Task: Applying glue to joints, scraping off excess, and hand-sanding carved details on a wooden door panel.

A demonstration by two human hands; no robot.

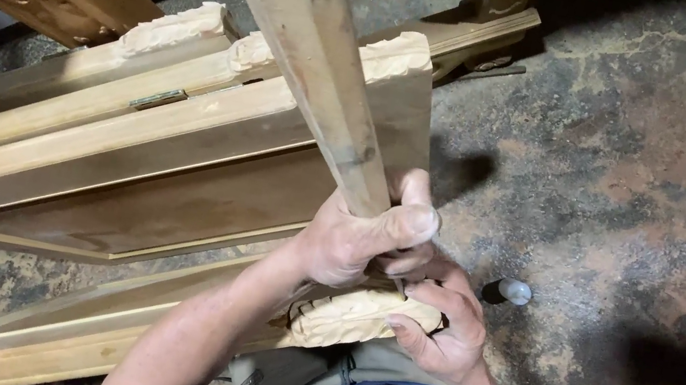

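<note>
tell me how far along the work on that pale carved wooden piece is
Done: the pale carved wooden end piece already shows cut relief. In hand: left hand grips the long square wooden stick, right hand steadies the carving. Left: its surface looks bare and unfinished.

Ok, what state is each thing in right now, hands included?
Left hand: closed around the long pale wooden post.
Right hand: gripping the pale carved wooden block.
Long pale wooden post: held tilted, lower end at the block.
Pale carved wooden block: on the frame's end, under both hands.
Panelled wooden frame: lying flat on the floor.
Small dark bottle with white cap: lying on the concrete floor, capped.
</note>
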